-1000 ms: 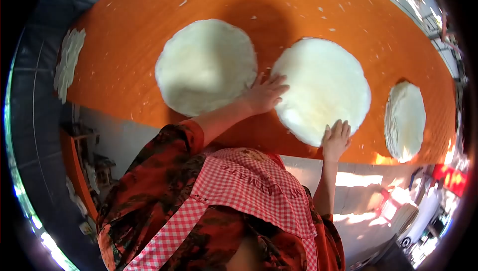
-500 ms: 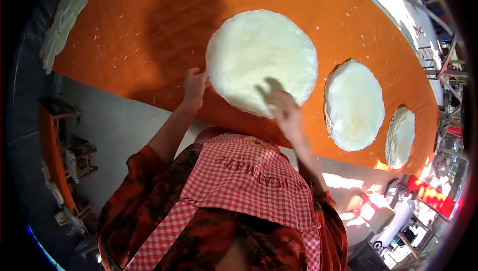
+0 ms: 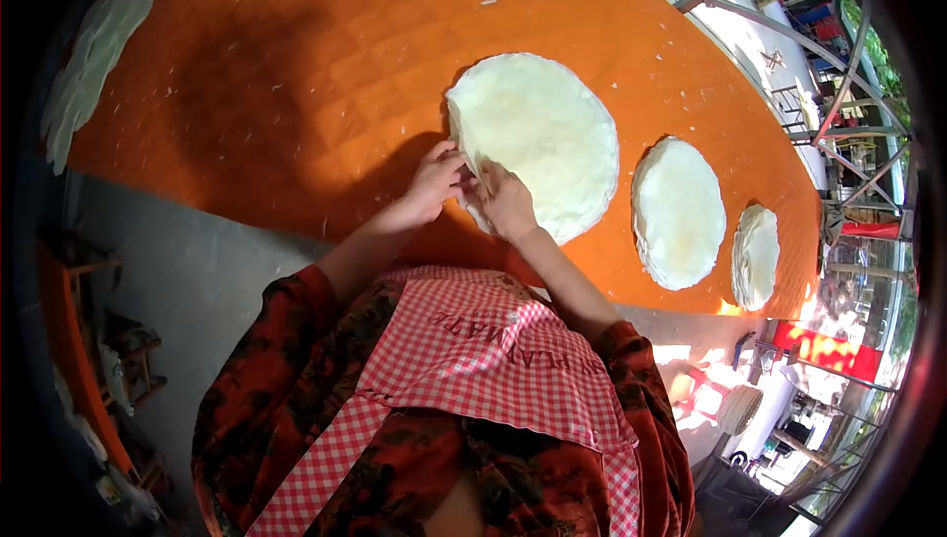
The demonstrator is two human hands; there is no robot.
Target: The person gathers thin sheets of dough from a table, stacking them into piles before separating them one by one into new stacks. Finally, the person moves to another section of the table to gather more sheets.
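A stack of round, thin white sheets [image 3: 543,133] lies on the orange table [image 3: 375,73]. My left hand [image 3: 437,182] is at the lower left edge of the stack, with its fingers curled toward the rim. Right beside it, my right hand [image 3: 505,204] rests over the stack's edge with its fingertips pressed together at the rim. Along the left side the top sheet's edge looks slightly lifted. Whatever lies between my fingertips is too small to make out.
Two more white stacks stand to the right, a round one [image 3: 679,212] and a narrower-looking one [image 3: 756,257]. Long pale strips [image 3: 94,69] lie at the table's far left end. Small white scraps dot the tabletop. Wooden stools [image 3: 133,359] are on the floor at left.
The view has shifted rightward along the table. My left hand has come to the stack's edge, and my right hand has moved left to meet it. The left rim now looks lifted.
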